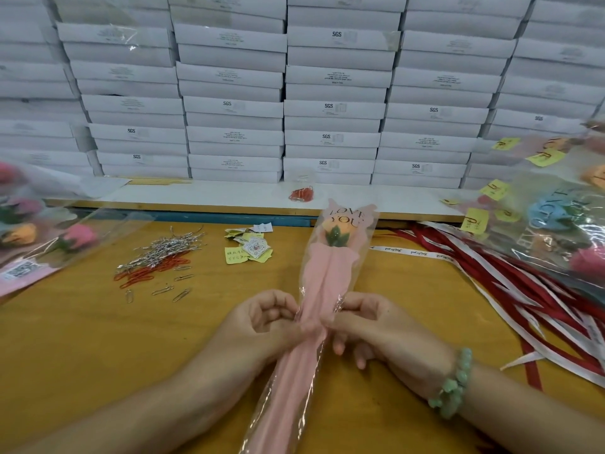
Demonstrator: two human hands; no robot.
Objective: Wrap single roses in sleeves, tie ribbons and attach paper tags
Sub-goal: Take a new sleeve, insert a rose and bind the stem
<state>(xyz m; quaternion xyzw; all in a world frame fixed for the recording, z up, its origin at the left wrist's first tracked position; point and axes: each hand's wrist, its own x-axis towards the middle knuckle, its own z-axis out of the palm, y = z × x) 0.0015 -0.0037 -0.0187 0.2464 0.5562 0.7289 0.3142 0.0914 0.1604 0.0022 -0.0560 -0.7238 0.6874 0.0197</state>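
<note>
An orange rose (339, 228) sits in a pink and clear sleeve (327, 276) printed "LOVE YOU", lying lengthwise on the yellow table (98, 339) and pointing away from me. My left hand (265, 319) pinches the sleeve's left side at its narrow waist. My right hand (370, 326), with a green bead bracelet at the wrist, pinches the right side at the same height. Red and white ribbons (510, 283) lie spread to the right. Yellow and white paper tags (248, 249) are piled behind the hands.
Silver and red paper clips (160, 257) lie scattered at the left. Wrapped roses are heaped at the far left (36, 237) and far right (556, 221). A wall of stacked white boxes (327, 93) stands behind a white shelf with a small jar of red clips (301, 190).
</note>
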